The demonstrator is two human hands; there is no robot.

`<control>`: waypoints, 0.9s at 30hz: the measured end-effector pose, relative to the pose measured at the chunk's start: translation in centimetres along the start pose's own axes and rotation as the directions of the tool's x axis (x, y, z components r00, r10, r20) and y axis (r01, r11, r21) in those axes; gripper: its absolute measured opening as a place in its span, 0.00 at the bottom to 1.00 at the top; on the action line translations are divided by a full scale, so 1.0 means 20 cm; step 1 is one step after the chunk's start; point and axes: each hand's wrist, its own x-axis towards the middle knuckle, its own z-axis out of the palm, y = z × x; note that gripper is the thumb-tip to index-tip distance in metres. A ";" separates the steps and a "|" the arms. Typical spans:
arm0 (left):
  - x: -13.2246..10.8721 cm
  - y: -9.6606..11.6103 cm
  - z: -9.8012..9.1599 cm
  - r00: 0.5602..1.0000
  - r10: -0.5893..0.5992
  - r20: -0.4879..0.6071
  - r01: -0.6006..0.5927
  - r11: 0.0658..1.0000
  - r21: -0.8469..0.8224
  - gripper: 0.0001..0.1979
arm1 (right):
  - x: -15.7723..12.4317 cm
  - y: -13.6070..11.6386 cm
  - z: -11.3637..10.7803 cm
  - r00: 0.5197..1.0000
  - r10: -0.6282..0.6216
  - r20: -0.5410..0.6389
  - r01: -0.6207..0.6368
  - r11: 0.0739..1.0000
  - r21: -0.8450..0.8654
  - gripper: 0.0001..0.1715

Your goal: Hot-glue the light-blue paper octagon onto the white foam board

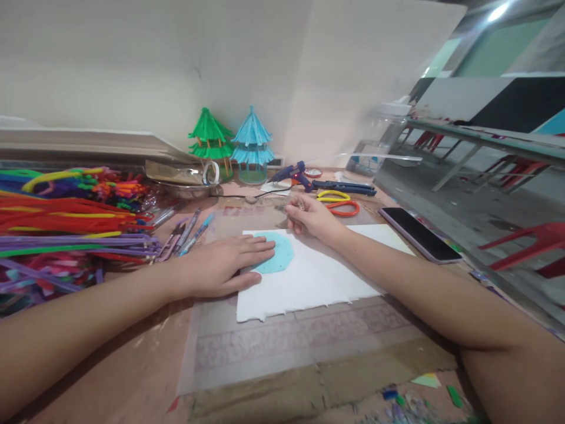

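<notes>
A light blue many-sided piece point(282, 259) with small dark dots lies on a white sheet point(318, 282) that has a ragged front edge. My left hand point(229, 262) rests flat, fingers stretched out over the left part of the blue piece. At the far edge of the sheet, just beyond the blue piece, my right hand point(311, 218) is closed in a pinch. Whatever is between its fingers is too small and blurred to name. Beneath the white sheet is a clear mat with a patterned band point(300, 333).
Colourful pipe cleaners point(66, 215) and several pens point(188, 232) lie left. Behind stand a green tiered model point(210, 141) and a blue one point(252, 144). A glue gun point(291, 172), pliers point(344, 187), scissors point(339, 203) and a phone point(419, 232) lie right. Scraps point(410, 406) litter the front.
</notes>
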 end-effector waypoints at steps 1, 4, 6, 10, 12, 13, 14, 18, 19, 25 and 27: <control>0.00 0.01 0.00 1.000 -0.013 0.008 0.013 1.000 -0.002 0.29 | 0.00 0.00 0.00 1.000 0.002 0.000 -0.002 1.000 0.002 0.23; 0.00 0.03 -0.01 0.996 -0.085 0.014 0.084 0.996 0.032 0.30 | 0.00 0.01 0.00 1.000 -0.018 -0.007 0.018 1.000 0.001 0.25; 0.00 0.04 -0.01 0.991 -0.134 0.023 0.132 0.990 0.054 0.32 | 0.00 0.01 0.00 0.999 -0.047 -0.007 0.047 0.999 -0.011 0.27; 0.00 0.03 -0.01 0.980 -0.194 0.053 0.190 0.979 0.071 0.35 | 0.00 0.01 0.01 0.998 -0.065 0.003 0.065 0.997 -0.047 0.28; 0.01 0.02 -0.01 0.972 -0.229 0.060 0.224 0.972 0.072 0.37 | 0.00 0.01 0.01 0.998 -0.058 0.001 0.058 0.997 -0.054 0.27; 0.01 0.01 -0.02 0.967 -0.249 0.060 0.244 0.967 0.072 0.37 | 0.00 0.01 0.02 0.998 -0.056 0.000 0.056 0.997 -0.055 0.27; 0.01 0.01 -0.02 0.962 -0.266 0.058 0.262 0.962 0.072 0.37 | 0.00 0.01 0.02 0.999 -0.054 -0.001 0.054 0.997 -0.056 0.27; 0.01 0.01 -0.02 0.956 -0.290 0.041 0.287 0.956 0.059 0.38 | 0.00 0.00 0.02 0.999 -0.046 -0.004 0.046 0.997 -0.061 0.28; 0.01 0.01 -0.02 0.955 -0.293 0.040 0.291 0.956 0.050 0.38 | 0.00 0.00 0.02 0.999 -0.045 -0.004 0.045 0.997 -0.063 0.28; 0.01 -0.06 -0.02 0.957 -0.291 0.020 0.291 0.953 -0.088 0.32 | -0.01 -0.01 0.02 0.998 -0.055 -0.010 0.054 0.995 -0.083 0.28; 0.01 -0.09 -0.01 0.961 -0.277 0.000 0.275 0.953 -0.126 0.30 | -0.01 -0.01 0.02 0.999 -0.053 -0.010 0.052 0.995 -0.085 0.28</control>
